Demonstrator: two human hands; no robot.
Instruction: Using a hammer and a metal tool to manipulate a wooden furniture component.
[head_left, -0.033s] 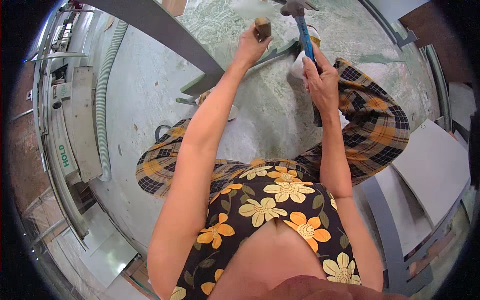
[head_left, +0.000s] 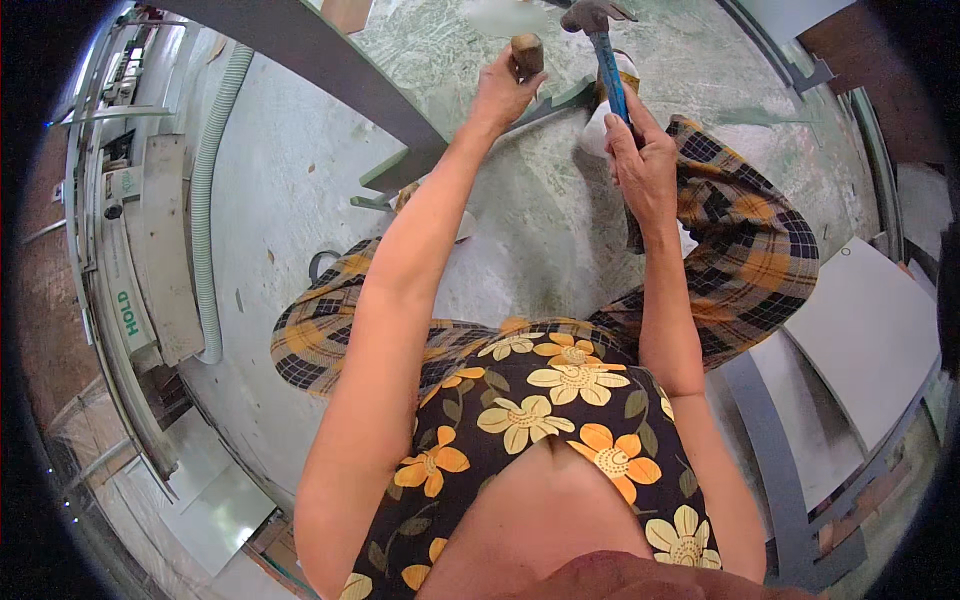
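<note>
Gripped in my right hand (head_left: 645, 165) is a claw hammer (head_left: 607, 70) with a blue handle; its metal head points away from me at the top edge. My left hand (head_left: 505, 95) is closed around a short wooden handle (head_left: 526, 55), seen from its butt end; whatever extends below it is hidden. Under and beside that hand runs a narrow grey strip (head_left: 560, 105) of a panel. The hammer head hangs to the right of the wooden handle, apart from it.
A long grey board (head_left: 320, 65) slants in from the upper left. A ribbed hose (head_left: 205, 200) and machine parts line the left. White panels (head_left: 870, 335) and a grey frame (head_left: 765, 430) lie at right. My plaid-covered legs (head_left: 750, 240) spread on both sides.
The hammer head has shifted slightly toward me and to the right, so more of it shows. My left hand and the wooden handle have stayed in place.
</note>
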